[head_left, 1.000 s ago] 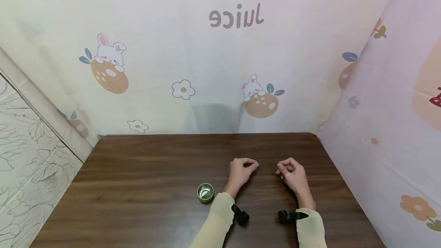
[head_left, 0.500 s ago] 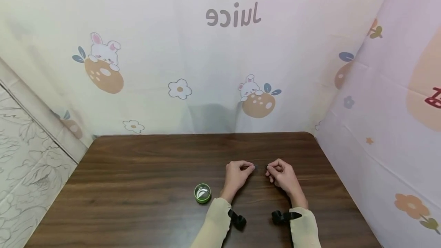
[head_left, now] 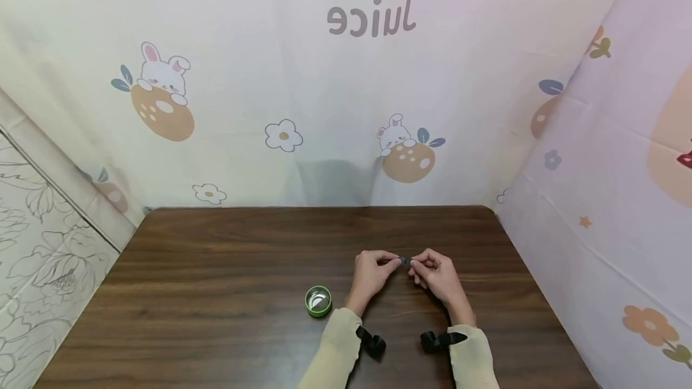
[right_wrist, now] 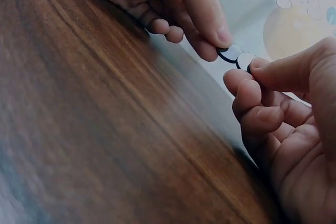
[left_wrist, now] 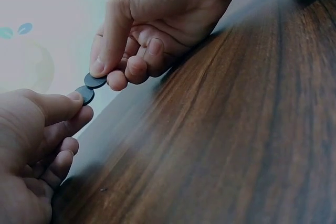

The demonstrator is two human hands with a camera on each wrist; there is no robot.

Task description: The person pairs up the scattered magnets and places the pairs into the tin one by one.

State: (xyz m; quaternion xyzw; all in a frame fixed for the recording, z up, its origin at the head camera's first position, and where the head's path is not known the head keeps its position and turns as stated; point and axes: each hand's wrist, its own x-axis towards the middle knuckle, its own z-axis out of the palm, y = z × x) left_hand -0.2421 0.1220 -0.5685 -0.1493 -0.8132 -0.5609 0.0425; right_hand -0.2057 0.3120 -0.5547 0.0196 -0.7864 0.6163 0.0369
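Observation:
My left hand (head_left: 370, 275) pinches a small flat dark disc (left_wrist: 86, 95) between thumb and forefinger. Opposite it, my right hand (head_left: 440, 275) grips a second dark disc (left_wrist: 95, 81) the same way. In the left wrist view the two discs meet edge to edge, slightly overlapping, held above the table. Their faces look pale and shiny in the right wrist view, where the left-hand disc (right_wrist: 231, 53) sits beside the right-hand disc (right_wrist: 244, 60). The other fingers of my right hand are curled in. Left of my left forearm stands a small round green-rimmed container (head_left: 318, 301) with a shiny inside.
The brown wooden table (head_left: 216, 293) ends at a far edge against a printed curtain (head_left: 335, 89). Another curtain (head_left: 611, 197) hangs along the right side. Black straps with small cameras sit on both wrists.
My right hand has moved left toward my left hand, bringing the two discs together. The container stays in place; the head view has shifted slightly.

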